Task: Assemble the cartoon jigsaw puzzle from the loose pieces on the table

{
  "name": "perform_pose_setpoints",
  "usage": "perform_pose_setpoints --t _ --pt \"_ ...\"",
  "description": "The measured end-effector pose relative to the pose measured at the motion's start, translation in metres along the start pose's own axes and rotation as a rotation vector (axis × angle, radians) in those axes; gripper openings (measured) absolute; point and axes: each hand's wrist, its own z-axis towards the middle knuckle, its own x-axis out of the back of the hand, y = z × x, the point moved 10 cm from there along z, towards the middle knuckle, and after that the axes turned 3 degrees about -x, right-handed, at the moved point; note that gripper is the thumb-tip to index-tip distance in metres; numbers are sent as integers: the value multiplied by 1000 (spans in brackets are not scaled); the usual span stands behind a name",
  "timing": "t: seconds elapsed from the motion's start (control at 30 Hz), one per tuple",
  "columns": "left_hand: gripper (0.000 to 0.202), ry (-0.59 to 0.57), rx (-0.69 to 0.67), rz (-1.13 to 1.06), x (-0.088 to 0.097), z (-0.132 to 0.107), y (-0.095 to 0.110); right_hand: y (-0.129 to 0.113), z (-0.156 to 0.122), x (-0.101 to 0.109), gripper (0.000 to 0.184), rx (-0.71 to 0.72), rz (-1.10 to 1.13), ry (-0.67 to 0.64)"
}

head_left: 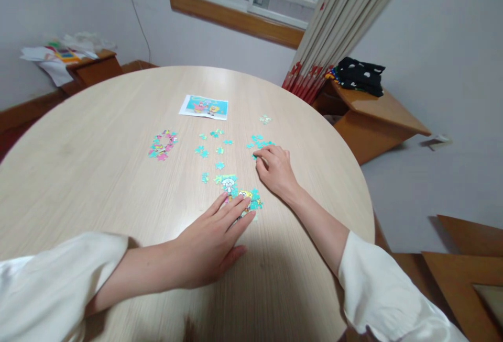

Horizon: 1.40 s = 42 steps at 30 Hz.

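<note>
My left hand (pixel 214 240) lies with fingers stretched out over the lower part of a partly joined jigsaw puzzle (pixel 229 180), which shows a pale cartoon figure and a yellow one. The fingers cover some of that puzzle. Farther up and to the right, my right hand (pixel 277 169) is bent down to the table, thumb and index finger together around a small teal puzzle piece (pixel 254 157). Just beyond its fingers lies a cluster of teal pieces (pixel 257 140). Several loose pieces (pixel 202 151) are scattered between the joined part and the picture sheet (pixel 207 107).
A heap of pink and teal pieces (pixel 163 144) lies to the left on the round wooden table (pixel 98 174). One pale group of pieces (pixel 265 119) is at the far right. Beyond the table edge stand a cabinet with a black cloth (pixel 360 76) and a curtain (pixel 334 22).
</note>
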Motion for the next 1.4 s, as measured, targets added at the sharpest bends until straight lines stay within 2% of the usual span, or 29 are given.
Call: perform_pose_setpoints --t 0.17,0.37,0.7,0.93,1.1,1.23,1.4 --pt "50 -25 -2 28 -3 -1 0 -1 0 1 19 -13 -30 -6" --pt "49 -25 -2 12 -2 -1 -1 -10 0 -7 19 51 41 -79" --pt "49 -32 -3 18 -3 -1 -1 -32 -5 -10 26 229 200 -206" --pt "48 -15 9 -18 -1 -1 -1 -39 -8 -6 35 241 243 -225" --pt "47 -18 0 -12 -1 0 0 -32 -5 1 23 181 202 -149" --pt "48 -13 -1 10 2 1 1 -30 -5 -5 16 174 186 -199" --pt "49 -19 18 50 6 2 2 -31 -5 -6 11 172 270 -217"
